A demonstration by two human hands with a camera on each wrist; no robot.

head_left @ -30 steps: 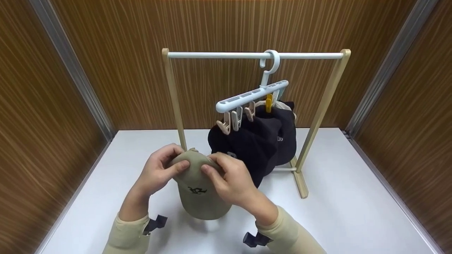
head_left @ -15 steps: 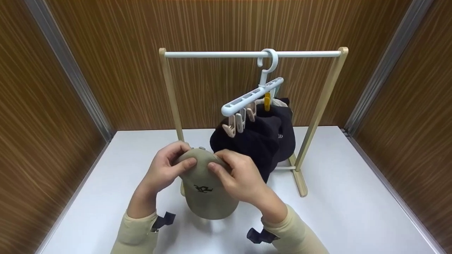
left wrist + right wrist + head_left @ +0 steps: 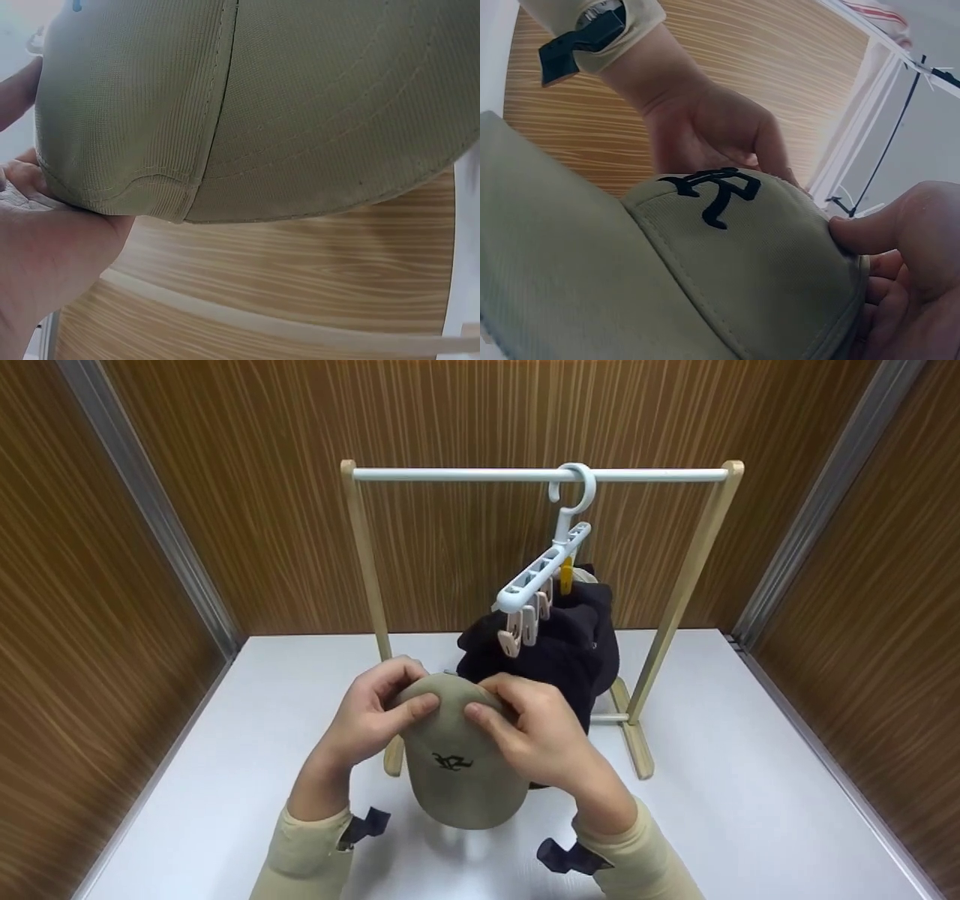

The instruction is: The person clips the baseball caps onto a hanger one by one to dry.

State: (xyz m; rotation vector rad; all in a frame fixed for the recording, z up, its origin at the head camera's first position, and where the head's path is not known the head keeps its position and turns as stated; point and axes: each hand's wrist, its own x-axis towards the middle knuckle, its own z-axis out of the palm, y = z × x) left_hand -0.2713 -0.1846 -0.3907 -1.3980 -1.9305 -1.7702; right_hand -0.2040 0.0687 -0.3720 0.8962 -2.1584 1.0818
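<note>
An olive-green baseball cap (image 3: pixel 465 791) with a dark embroidered emblem hangs brim-down between both hands, above the table. My left hand (image 3: pixel 375 716) grips the crown's left side, thumb on the front and fingers curled behind. On the other side my right hand (image 3: pixel 540 727) pinches the crown the same way. Just behind the cap, a light-blue clip hanger (image 3: pixel 544 574) hangs by its hook, its near end pointing toward me. Pale clothespins (image 3: pixel 510 639) dangle from that near end. Black caps (image 3: pixel 551 660) hang below the hanger, a yellow clothespin (image 3: pixel 566 576) at the top; the olive cap partly hides them.
A rack with a white rail (image 3: pixel 450 475) and wooden legs (image 3: pixel 682 592) stands on the white table (image 3: pixel 750 780). Wood-grain panels (image 3: pixel 465 405) enclose the back and sides. The rack's left foot (image 3: pixel 394 756) shows beside the olive cap.
Both hands have moved right with the olive cap, closer in front of the hanger. The hanger has turned on its hook, its near end swinging right and toward me, the black caps turning with it.
</note>
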